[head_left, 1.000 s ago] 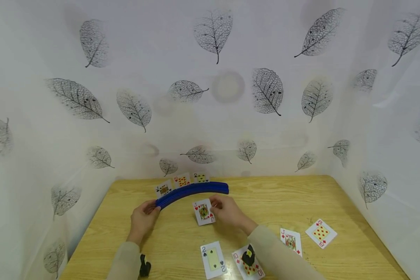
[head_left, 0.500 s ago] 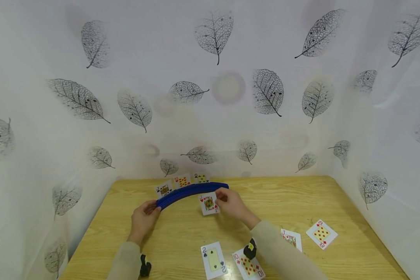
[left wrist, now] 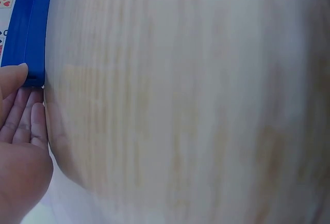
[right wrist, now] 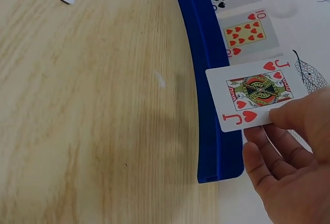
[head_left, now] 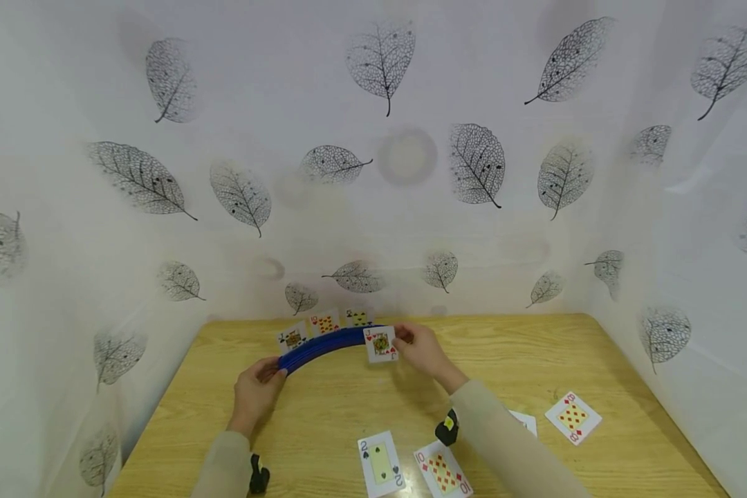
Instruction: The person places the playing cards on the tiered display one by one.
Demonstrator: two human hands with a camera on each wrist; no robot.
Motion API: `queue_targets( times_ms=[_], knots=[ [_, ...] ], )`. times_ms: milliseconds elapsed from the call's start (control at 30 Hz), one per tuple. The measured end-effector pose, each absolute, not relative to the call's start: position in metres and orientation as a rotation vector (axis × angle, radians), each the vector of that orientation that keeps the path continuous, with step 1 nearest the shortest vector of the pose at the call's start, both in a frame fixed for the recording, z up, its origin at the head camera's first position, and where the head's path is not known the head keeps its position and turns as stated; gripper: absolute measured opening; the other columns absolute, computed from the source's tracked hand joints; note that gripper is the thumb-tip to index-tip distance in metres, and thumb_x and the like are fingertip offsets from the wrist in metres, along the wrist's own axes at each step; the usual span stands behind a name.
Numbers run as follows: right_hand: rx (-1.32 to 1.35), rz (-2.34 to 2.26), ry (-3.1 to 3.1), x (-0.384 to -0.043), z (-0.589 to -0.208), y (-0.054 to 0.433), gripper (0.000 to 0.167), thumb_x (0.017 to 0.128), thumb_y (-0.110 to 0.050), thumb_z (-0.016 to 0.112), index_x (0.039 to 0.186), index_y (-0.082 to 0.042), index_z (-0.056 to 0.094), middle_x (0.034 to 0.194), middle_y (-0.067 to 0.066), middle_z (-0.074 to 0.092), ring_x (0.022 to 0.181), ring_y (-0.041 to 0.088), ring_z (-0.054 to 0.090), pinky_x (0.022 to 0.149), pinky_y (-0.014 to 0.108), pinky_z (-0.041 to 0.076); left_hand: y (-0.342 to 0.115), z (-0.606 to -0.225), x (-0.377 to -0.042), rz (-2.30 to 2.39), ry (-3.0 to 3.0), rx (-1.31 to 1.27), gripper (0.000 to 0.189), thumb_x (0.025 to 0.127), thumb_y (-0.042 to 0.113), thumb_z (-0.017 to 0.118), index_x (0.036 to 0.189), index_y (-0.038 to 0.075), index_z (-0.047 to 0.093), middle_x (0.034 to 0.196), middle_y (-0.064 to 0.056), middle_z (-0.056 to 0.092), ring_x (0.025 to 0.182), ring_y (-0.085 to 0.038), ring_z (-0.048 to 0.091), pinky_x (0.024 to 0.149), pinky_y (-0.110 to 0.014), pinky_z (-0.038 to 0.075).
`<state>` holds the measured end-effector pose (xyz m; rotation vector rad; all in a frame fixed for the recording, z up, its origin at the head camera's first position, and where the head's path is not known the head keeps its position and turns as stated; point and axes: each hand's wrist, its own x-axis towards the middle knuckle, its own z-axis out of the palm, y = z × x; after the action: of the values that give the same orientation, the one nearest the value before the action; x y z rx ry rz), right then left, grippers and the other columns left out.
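A curved blue card holder (head_left: 326,344) lies toward the back of the table. My left hand (head_left: 255,394) grips its left end, thumb on top, as the left wrist view shows. Three cards stand in its slot: a black jack (head_left: 292,337), the ten of hearts (head_left: 324,322) and a black-suited card (head_left: 360,317) with a number too small to read. Between thumb and fingers my right hand (head_left: 425,351) pinches the jack of hearts (right wrist: 258,90) by its edge. Face up, it overlaps the holder's right part, hiding the third card in the right wrist view.
Nearer me lie the two of spades (head_left: 382,463) and ten of diamonds (head_left: 443,472). The eight of diamonds (head_left: 573,418) lies at the right, and another card (head_left: 526,420) is mostly hidden by my right sleeve. A leaf-printed cloth (head_left: 404,228) hangs behind the table.
My right hand has carried the jack of hearts up and to the right, from in front of the holder to over its right part. The left hand keeps its grip in place.
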<state>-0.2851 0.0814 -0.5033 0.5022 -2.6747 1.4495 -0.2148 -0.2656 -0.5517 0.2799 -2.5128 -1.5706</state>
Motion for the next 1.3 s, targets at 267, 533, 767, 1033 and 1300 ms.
queue_targets(
  times_ms=[267,533,767,1033,1300],
  knots=[
    [0.474,1.488,-2.622,-0.294,-0.501,0.086,0.015,0.096,0.003,0.068,0.110,0.002,0.072,0.100,0.014,0.074,0.094,0.026,0.070,0.086,0.042,0.062,-0.266,-0.553,-0.215,-1.566,-2.515,0.286,0.037,0.100,0.005,0.069,0.135,-0.005,0.065,0.132,-0.026,0.069,0.124,-0.039,0.067,0.088,-0.006,0.047],
    [0.447,1.481,-2.619,-0.305,-0.499,0.088,0.015,0.099,0.002,0.066,0.113,0.006,0.069,0.103,0.016,0.072,0.100,0.030,0.069,0.089,0.046,0.060,-0.267,-0.556,-0.217,-1.571,-2.508,0.279,0.037,0.101,0.006,0.069,0.136,-0.004,0.065,0.132,-0.026,0.069,0.124,-0.038,0.067,0.087,-0.005,0.046],
    [0.403,1.483,-2.622,-0.311,-0.496,0.090,0.019,0.100,0.001,0.065,0.118,0.005,0.068,0.108,0.018,0.071,0.103,0.033,0.068,0.091,0.046,0.060,-0.267,-0.559,-0.217,-1.531,-2.501,0.273,0.036,0.099,0.007,0.071,0.133,-0.004,0.067,0.128,-0.025,0.071,0.120,-0.037,0.069,0.096,-0.024,0.058],
    [0.343,1.474,-2.591,-0.316,-0.495,0.088,0.017,0.099,0.002,0.064,0.115,0.007,0.068,0.106,0.020,0.071,0.101,0.032,0.068,0.091,0.047,0.060,-0.268,-0.559,-0.218,-1.549,-2.521,0.290,0.037,0.100,0.007,0.069,0.135,-0.003,0.066,0.131,-0.024,0.070,0.123,-0.036,0.068,0.095,-0.017,0.054],
    [0.309,1.464,-2.560,-0.324,-0.495,0.087,0.011,0.099,0.000,0.066,0.109,0.004,0.068,0.104,0.019,0.072,0.098,0.032,0.068,0.088,0.047,0.060,-0.267,-0.558,-0.218,-1.552,-2.505,0.279,0.035,0.100,0.006,0.070,0.134,-0.004,0.067,0.129,-0.025,0.071,0.120,-0.035,0.069,0.094,-0.016,0.055]
  ],
)
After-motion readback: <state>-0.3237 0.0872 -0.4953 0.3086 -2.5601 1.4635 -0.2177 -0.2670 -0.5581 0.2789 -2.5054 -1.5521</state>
